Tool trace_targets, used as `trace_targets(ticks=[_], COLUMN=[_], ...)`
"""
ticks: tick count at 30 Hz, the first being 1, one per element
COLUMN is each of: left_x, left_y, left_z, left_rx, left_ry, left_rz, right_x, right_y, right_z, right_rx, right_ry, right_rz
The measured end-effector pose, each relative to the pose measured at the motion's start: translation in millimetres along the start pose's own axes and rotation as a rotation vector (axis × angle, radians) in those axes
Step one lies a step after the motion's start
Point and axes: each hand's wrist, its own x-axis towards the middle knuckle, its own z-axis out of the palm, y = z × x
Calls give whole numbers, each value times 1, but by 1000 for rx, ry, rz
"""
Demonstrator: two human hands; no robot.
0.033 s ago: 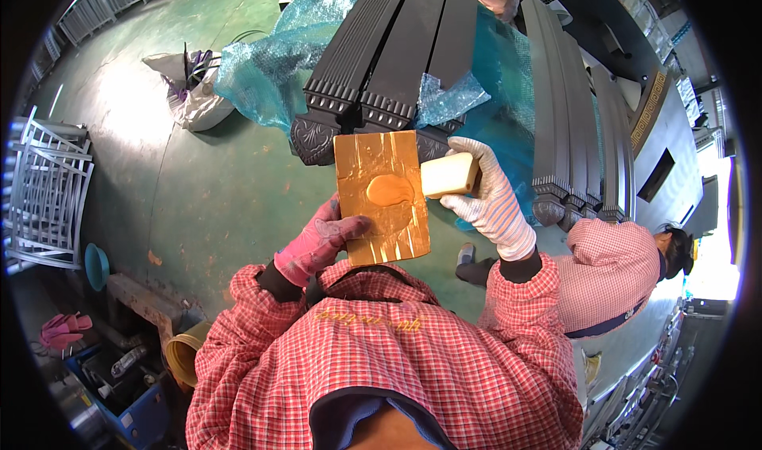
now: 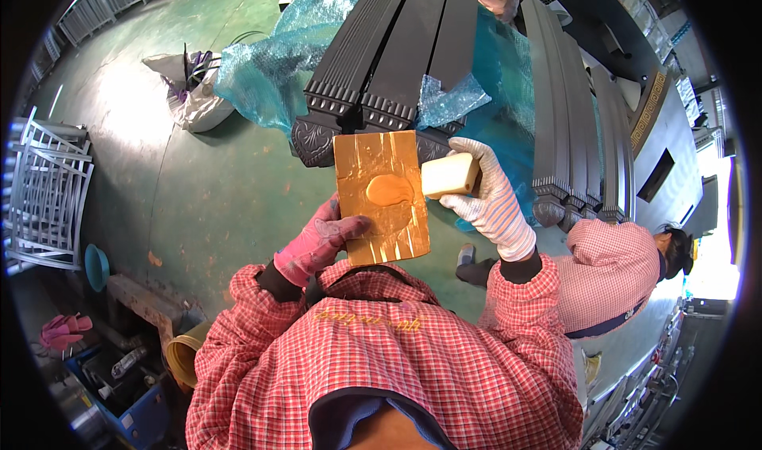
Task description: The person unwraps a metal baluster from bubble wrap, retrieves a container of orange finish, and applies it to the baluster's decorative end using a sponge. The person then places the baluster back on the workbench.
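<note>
In a pink, stained glove, my left hand (image 2: 319, 240) grips the lower left edge of a flat board (image 2: 383, 232), its thumb on top. Gold-coloured paint coats the board, and a wet puddle of the paint (image 2: 389, 189) lies near its middle. My right hand (image 2: 500, 200), in a white striped glove, is closed round a pale cream sponge block (image 2: 449, 175). The block's left end is at the board's right edge; whether they touch I cannot tell. Beyond the board lie long dark grey fluted columns (image 2: 397, 45) with carved ends.
Blue bubble wrap (image 2: 266, 77) lies under and around the columns. More dark columns (image 2: 559, 109) stand to the right, near a co-worker in a checked jacket (image 2: 603, 275). A white sack (image 2: 202, 101) sits at left on the green floor, and a yellow bucket (image 2: 184, 355) at lower left.
</note>
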Motion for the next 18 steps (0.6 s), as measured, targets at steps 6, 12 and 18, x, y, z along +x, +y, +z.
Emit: trace_targets(ticks=[6, 12, 18], left_x=[6, 2, 2], left_y=[15, 33, 39], left_z=[-12, -16, -18], left_rx=[29, 49, 65], left_ry=[-21, 19, 0], left_rz=[5, -49, -30], right_x=[22, 35, 35], right_y=[-26, -35, -34], right_z=[12, 28, 39], right_rx=[-370, -592, -712], right_ry=[-60, -52, 9], right_rz=[-65, -26, -56])
